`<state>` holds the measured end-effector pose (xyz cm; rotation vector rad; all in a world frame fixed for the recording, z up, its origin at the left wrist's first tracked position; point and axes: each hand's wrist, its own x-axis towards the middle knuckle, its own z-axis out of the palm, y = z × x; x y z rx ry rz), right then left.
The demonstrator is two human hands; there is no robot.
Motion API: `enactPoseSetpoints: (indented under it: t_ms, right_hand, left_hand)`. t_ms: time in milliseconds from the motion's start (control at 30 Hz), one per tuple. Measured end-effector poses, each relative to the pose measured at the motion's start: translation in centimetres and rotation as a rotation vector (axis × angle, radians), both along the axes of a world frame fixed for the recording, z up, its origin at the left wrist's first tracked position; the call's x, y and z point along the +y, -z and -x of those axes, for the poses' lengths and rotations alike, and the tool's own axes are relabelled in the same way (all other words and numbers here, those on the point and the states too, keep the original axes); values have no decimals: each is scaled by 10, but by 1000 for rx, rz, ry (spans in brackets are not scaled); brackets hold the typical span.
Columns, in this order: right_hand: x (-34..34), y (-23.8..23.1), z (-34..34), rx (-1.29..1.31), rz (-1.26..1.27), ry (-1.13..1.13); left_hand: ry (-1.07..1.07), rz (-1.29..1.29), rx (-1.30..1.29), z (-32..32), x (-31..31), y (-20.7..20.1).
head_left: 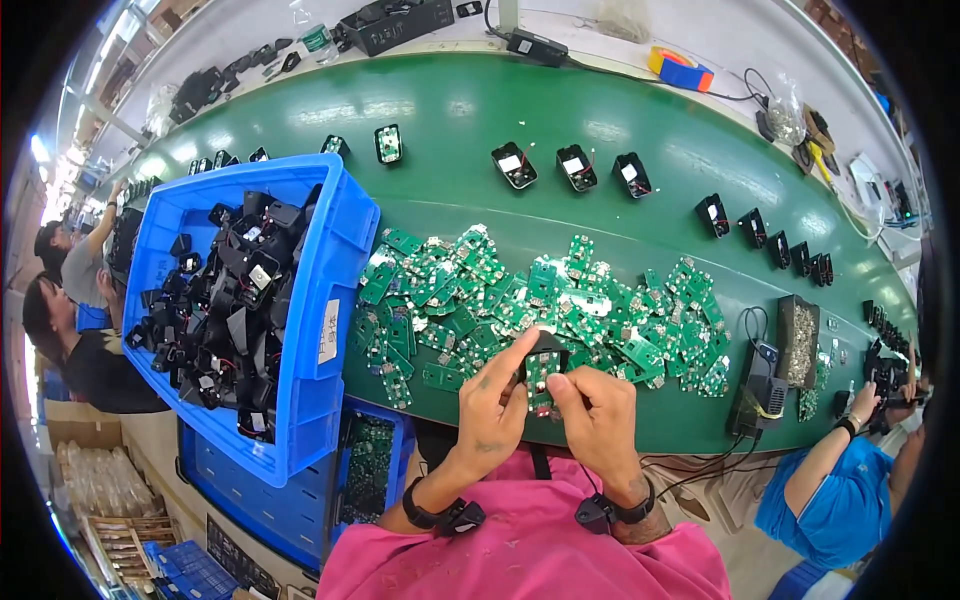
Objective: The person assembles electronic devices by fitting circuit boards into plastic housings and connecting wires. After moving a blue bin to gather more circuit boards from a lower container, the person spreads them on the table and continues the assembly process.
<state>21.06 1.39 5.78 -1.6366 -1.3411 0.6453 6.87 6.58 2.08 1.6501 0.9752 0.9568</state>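
Observation:
Close to my body, a small black plastic housing is held between both hands, with a green circuit board lying in its open side. My left hand is closed round the housing's left side, index finger along its upper end. My right hand grips the other side, its thumb on the board's right edge. What the curled fingers do underneath is hidden. Just beyond my hands, a wide heap of loose green circuit boards covers part of the green tabletop.
A blue crate of black housings stands tilted at the left. Open housings line the far table. A small black device and a tray of small parts sit at right. Co-workers are at both sides, one in blue.

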Motion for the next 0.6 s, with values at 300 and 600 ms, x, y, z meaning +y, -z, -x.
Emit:
enactPoseSetpoints:
  t_ms: [300, 600]
  right_hand:
    - [2, 8, -5, -166, 24, 16]
    - [13, 21, -3, 26, -41, -20]
  left_hand:
    - [233, 325, -256, 8, 3, -4]
    - [280, 560, -264, 5, 17, -6]
